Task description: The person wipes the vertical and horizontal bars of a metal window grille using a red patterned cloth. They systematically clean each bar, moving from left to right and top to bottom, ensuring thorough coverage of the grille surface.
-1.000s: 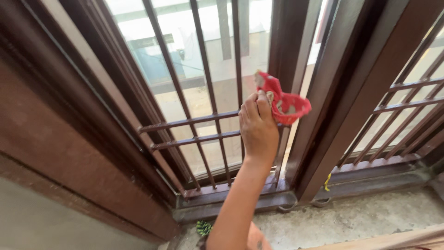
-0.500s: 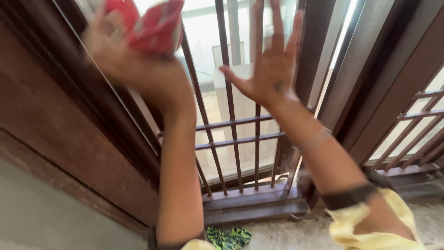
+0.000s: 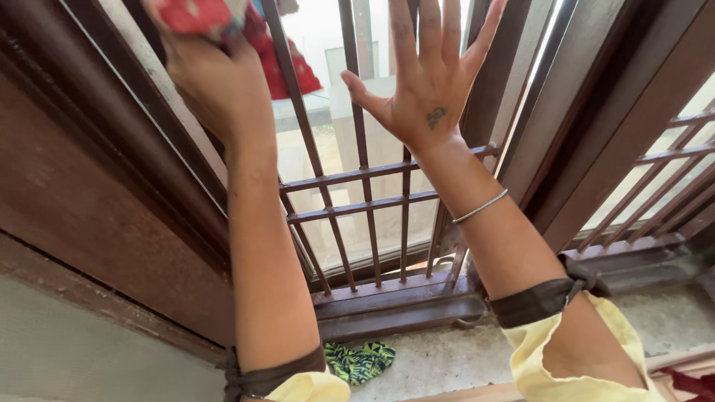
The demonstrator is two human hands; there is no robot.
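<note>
At top edge, left hand [image 3: 212, 78] fingers clench half-cropped red cloth [image 3: 279, 63]; right hand [image 3: 428, 71] splayed, fingertips cropped.

The left hand [image 3: 212, 78] is cut off by the top edge at about eleven o'clock: its fingers run out of view, so how they close on the red cloth [image 3: 257, 45] cannot be told. The cloth itself is partly above the frame and partly behind a bar of the brown window grille [image 3: 357, 175]. The right hand [image 3: 428, 82], at twelve o'clock, loses its fingertips to the top edge too; whether the palm touches the bars is hidden. At six o'clock a green patterned scrap [image 3: 361, 359] lies half behind the left forearm. Something red [image 3: 689, 383] at five o'clock is cropped by the corner.
</note>
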